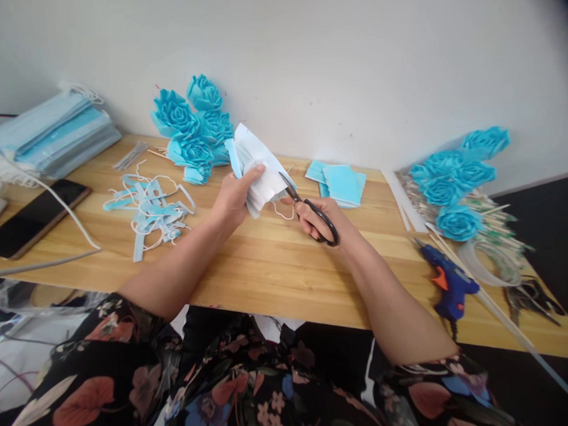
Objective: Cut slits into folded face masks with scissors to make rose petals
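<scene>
A face mask (257, 154), white on the side toward me with a blue edge at its left, is pinched in my left hand (236, 193) above the middle of the table. My right hand (319, 218) grips black-handled scissors (329, 225) by their loops. Their blades reach the mask's right lower edge; how far they are apart I cannot tell. One white ear loop hangs below the mask. On the table to the left lies a tangled pile of cut-off mask strips and ear loops (154, 209). Flat blue mask pieces (343, 182) lie beyond my right hand.
Blue paper-like roses (190, 126) stand by the wall, with more roses (456, 174) at the right. Stacked masks (54, 132) and a phone (37, 217) are at the left. A blue glue gun (449, 281), a tape roll (491, 263) and pliers-like tools (532, 299) lie right.
</scene>
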{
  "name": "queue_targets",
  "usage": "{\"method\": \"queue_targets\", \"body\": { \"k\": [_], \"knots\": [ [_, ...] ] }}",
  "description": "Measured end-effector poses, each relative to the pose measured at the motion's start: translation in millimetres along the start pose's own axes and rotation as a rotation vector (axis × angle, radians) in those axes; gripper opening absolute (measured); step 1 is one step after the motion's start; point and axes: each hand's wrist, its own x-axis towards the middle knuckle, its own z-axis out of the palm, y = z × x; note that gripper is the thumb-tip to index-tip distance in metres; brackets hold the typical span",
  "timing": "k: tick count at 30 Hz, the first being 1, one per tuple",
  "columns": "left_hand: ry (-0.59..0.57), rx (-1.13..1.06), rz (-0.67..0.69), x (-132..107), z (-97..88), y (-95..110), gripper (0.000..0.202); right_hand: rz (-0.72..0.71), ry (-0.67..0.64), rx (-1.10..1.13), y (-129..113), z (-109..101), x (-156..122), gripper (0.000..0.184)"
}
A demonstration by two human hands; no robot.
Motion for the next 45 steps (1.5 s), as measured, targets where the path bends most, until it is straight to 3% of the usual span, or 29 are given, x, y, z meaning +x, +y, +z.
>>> {"method": "queue_targets", "body": {
  "k": [7,11,14,21,27,38,42,45],
  "knots": [
    [0.012,-0.086,0.079,0.9,2.3,5.1,0.06,0.05,0.029,0.023,1.9,0.9,1.2,0.057],
    [-0.02,-0.049,0.005,2.1,0.3,4.4,0.063,0.044,0.025,0.071,1.5,2.4,0.9,0.054],
    [0.025,-0.015,-0.023,3.2,-1.7,3.7,0.063,0.015,-0.008,0.113,2.1,1.9,0.8,0.055],
    [0.067,0.007,-0.024,3.0,-2.0,6.6,0.067,-0.049,-0.069,0.14,7.6,-1.3,3.0,0.076],
    [0.025,0.029,-0.028,1.5,-1.4,4.9,0.071,-0.034,-0.056,0.095,1.8,0.4,1.3,0.064],
    [0.024,0.083,-0.044,-1.1,-0.8,4.5,0.068,-0.036,-0.034,0.121,3.6,1.9,2.1,0.069],
    [0.022,0.087,-0.025,-2.0,-0.2,5.2,0.064,-0.042,-0.011,0.134,6.3,2.0,3.5,0.08],
    [0.022,0.088,-0.018,-2.5,0.2,6.0,0.065,-0.053,-0.021,0.147,8.4,2.3,4.1,0.108]
  ]
}}
